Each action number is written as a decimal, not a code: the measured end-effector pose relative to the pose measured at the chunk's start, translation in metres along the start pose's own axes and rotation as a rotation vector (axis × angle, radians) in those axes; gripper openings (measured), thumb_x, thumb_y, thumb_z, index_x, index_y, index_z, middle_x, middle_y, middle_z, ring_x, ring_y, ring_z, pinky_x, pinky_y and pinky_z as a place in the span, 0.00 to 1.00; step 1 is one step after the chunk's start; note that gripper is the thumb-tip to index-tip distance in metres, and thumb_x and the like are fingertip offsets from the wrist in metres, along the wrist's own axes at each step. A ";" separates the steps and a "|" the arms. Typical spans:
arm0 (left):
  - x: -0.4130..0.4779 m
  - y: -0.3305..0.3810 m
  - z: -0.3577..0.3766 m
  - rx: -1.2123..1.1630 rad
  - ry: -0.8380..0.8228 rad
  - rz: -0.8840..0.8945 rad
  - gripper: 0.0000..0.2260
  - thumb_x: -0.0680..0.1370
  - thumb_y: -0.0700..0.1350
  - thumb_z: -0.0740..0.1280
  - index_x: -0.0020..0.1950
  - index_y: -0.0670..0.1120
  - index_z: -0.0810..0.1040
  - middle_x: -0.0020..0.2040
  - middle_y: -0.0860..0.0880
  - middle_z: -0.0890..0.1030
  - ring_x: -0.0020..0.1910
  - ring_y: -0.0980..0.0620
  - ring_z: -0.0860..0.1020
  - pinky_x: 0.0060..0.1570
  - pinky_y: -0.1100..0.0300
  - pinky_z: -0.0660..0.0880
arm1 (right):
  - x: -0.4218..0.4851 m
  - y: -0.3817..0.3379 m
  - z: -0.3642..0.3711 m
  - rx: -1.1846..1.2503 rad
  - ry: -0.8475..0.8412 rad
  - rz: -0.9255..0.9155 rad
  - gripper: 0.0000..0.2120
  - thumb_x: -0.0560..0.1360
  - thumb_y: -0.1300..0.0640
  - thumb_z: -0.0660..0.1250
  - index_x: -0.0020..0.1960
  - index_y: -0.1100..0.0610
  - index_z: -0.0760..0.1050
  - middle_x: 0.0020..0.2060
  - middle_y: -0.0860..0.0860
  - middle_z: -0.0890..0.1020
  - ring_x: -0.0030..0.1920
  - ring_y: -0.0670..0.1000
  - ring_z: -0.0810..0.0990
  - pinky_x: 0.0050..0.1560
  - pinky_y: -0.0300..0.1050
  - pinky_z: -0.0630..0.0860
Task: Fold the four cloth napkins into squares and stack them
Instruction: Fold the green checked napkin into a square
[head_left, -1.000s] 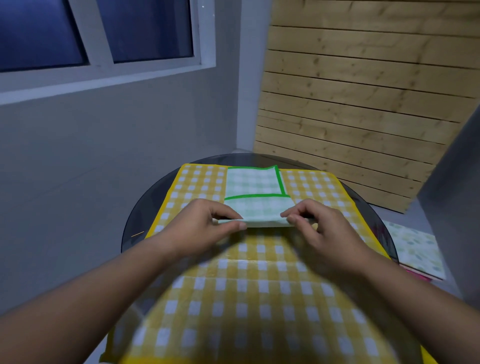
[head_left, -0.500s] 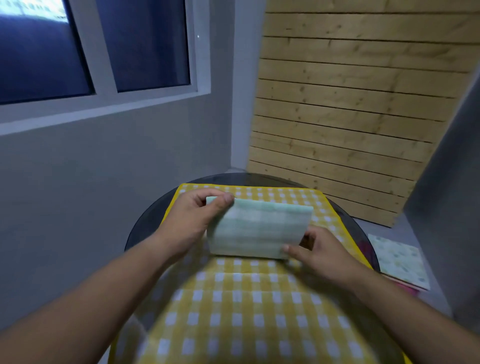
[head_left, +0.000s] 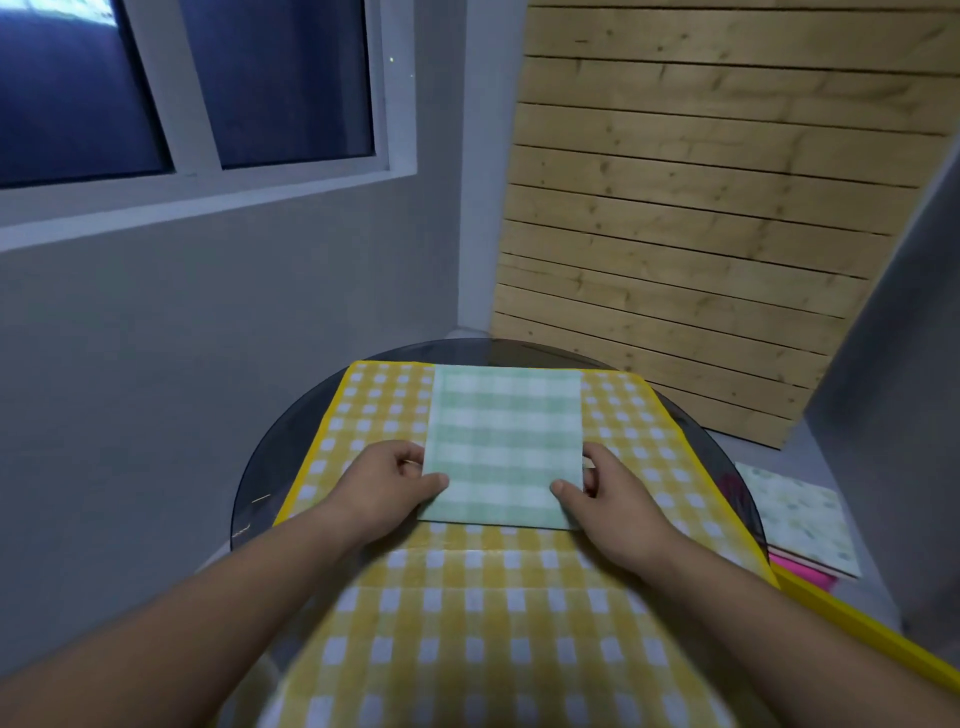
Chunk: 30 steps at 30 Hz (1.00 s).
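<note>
The green checked napkin is pinched at its near corners by the left hand and right hand. Its edges should be lined up, then pressed flat.

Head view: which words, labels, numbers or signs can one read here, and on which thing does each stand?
No text can be read. The green napkin, the yellow checked cloth, the patterned cloth on the right and the wooden wall show only patterns.
</note>
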<state>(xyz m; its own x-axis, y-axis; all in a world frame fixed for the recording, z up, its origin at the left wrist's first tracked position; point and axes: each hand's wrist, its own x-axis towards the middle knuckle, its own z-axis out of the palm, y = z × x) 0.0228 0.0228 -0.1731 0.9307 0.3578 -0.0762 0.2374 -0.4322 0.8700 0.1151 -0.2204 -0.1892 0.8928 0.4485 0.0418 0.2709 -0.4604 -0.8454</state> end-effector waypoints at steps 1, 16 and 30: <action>0.002 -0.001 0.001 0.019 0.010 -0.001 0.16 0.76 0.42 0.74 0.31 0.51 0.73 0.23 0.57 0.66 0.23 0.58 0.64 0.37 0.60 0.68 | 0.000 -0.001 0.000 -0.026 0.013 0.002 0.20 0.78 0.54 0.67 0.69 0.49 0.68 0.35 0.35 0.81 0.37 0.35 0.79 0.38 0.31 0.72; 0.004 -0.001 0.004 0.302 -0.006 0.019 0.23 0.78 0.50 0.70 0.73 0.53 0.72 0.60 0.47 0.80 0.57 0.49 0.79 0.57 0.59 0.74 | 0.004 0.002 0.002 -0.425 0.027 0.051 0.25 0.75 0.42 0.68 0.69 0.52 0.74 0.37 0.39 0.71 0.53 0.51 0.77 0.58 0.46 0.75; -0.001 0.005 0.001 0.536 -0.216 0.070 0.25 0.62 0.66 0.76 0.39 0.47 0.76 0.40 0.51 0.76 0.35 0.52 0.76 0.36 0.57 0.74 | -0.001 -0.010 -0.016 -0.615 -0.136 0.019 0.32 0.70 0.34 0.68 0.64 0.56 0.75 0.45 0.50 0.80 0.53 0.51 0.74 0.57 0.47 0.64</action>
<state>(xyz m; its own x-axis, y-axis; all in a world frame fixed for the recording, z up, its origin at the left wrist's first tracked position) 0.0235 0.0196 -0.1688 0.9715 0.1608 -0.1740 0.2288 -0.8277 0.5124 0.1171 -0.2285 -0.1726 0.8567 0.5107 -0.0724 0.4490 -0.8075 -0.3827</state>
